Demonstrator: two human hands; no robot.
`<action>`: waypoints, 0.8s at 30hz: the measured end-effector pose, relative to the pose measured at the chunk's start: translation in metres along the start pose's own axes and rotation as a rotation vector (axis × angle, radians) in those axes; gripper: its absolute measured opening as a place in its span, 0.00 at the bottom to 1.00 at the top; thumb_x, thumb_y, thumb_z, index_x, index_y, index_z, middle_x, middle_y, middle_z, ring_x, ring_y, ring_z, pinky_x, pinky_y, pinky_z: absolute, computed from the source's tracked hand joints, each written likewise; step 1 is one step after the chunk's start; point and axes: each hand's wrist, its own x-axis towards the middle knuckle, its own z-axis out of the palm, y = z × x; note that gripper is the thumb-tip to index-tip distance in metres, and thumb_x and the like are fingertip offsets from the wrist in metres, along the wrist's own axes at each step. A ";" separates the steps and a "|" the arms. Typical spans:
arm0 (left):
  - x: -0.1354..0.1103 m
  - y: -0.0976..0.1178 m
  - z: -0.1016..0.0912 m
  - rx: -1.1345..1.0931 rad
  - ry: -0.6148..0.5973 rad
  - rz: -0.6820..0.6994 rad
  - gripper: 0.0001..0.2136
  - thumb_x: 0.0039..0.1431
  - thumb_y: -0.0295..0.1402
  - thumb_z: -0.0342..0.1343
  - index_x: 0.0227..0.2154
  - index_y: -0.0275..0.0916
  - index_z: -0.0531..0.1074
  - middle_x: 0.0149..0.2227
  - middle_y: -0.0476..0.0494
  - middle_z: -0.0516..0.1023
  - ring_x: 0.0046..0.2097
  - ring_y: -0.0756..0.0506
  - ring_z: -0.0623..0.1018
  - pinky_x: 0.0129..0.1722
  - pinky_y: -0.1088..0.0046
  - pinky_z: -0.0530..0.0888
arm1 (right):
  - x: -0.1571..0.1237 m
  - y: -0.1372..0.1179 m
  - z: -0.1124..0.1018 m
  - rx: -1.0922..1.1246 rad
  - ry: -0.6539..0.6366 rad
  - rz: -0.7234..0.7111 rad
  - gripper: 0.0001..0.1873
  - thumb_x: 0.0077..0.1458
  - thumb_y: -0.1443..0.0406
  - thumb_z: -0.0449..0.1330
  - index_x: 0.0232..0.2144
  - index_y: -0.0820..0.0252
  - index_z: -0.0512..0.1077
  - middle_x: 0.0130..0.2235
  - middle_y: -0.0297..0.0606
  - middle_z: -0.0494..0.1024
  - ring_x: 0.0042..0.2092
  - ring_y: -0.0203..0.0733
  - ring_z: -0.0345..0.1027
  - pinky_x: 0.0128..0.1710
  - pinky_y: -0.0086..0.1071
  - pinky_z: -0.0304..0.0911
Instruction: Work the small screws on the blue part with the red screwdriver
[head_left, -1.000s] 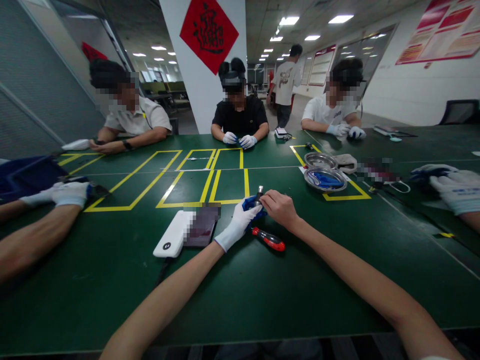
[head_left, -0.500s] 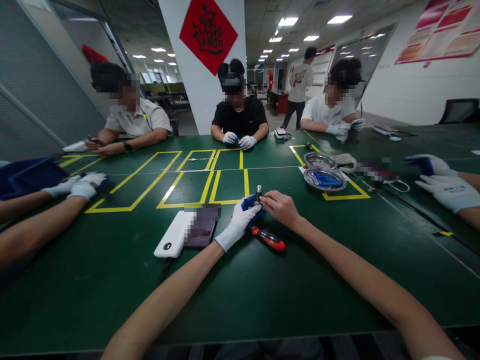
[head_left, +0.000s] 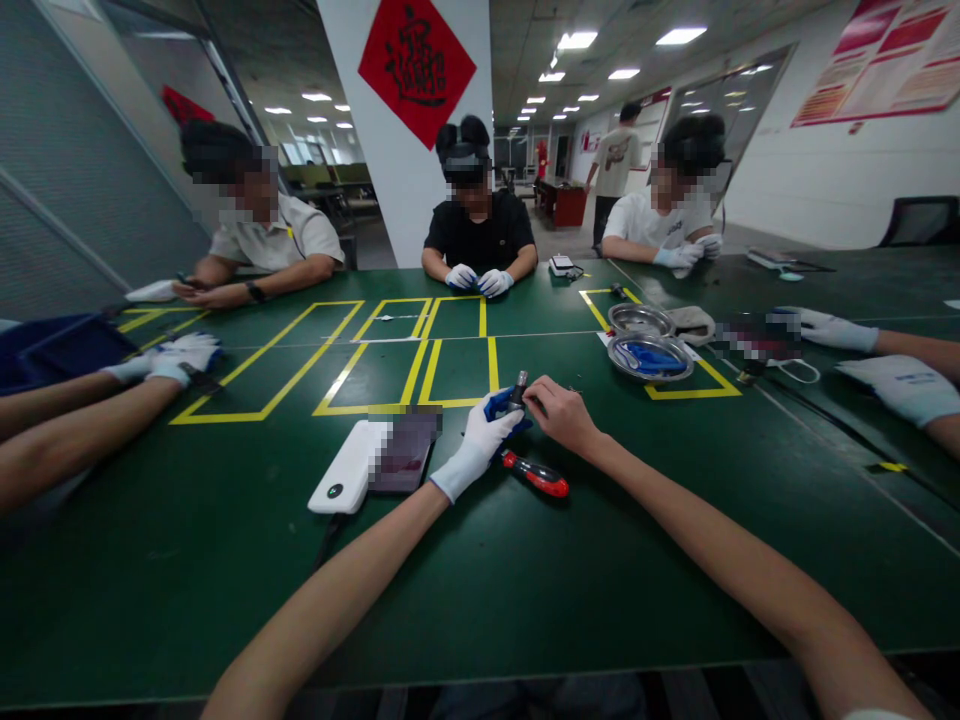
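Ceiling lights [head_left: 577, 41] shine over a wide green table [head_left: 480, 600] marked out with yellow tape [head_left: 493, 365], and a co-worker in a black shirt [head_left: 480, 225] sits on the far side. Near the middle, just above the tabletop in this view, the left hand [head_left: 486, 432], in a white glove with blue on the palm side, has its fingers clamped around a small dark cylindrical part [head_left: 519, 390], whose shiny metal end points up and slightly to the right. Bare, the right hand [head_left: 561, 412] comes in from the other side, thumb and fingers bent and bunched at the part's flank; I cannot tell whether they pinch something tiny or only touch it. For good work at this close range, the gloved grip should give a firm base, low on the part so that its upper end is free, while the bare fingertips do the fine work with light, square pressure. Tilting the part would probably make such contact slip. A tool with a red-and-black handle [head_left: 536, 474] lies just below the hands, so a lowered right wrist might knock it. The white power bank [head_left: 346, 468] and the phone [head_left: 405, 455] lie to the left, clear of both hands.
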 end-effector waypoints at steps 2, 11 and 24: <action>0.001 -0.002 -0.001 0.004 -0.006 0.001 0.24 0.43 0.34 0.66 0.45 0.34 0.71 0.45 0.38 0.77 0.45 0.44 0.76 0.52 0.60 0.68 | 0.000 0.000 0.001 0.019 0.000 0.017 0.08 0.63 0.67 0.50 0.38 0.61 0.69 0.39 0.42 0.72 0.37 0.39 0.68 0.34 0.30 0.64; 0.002 0.001 0.000 -0.029 -0.023 0.022 0.23 0.45 0.33 0.65 0.45 0.34 0.70 0.47 0.37 0.75 0.47 0.43 0.75 0.53 0.60 0.68 | -0.009 -0.003 0.007 0.085 0.013 -0.049 0.11 0.63 0.66 0.50 0.44 0.59 0.70 0.41 0.42 0.74 0.40 0.41 0.69 0.39 0.33 0.67; 0.004 0.006 -0.007 0.156 -0.003 0.151 0.20 0.49 0.35 0.62 0.45 0.36 0.69 0.44 0.40 0.75 0.45 0.45 0.75 0.49 0.64 0.70 | -0.017 -0.028 -0.024 0.424 -0.163 0.224 0.17 0.61 0.61 0.53 0.52 0.55 0.68 0.46 0.40 0.73 0.39 0.39 0.70 0.37 0.33 0.68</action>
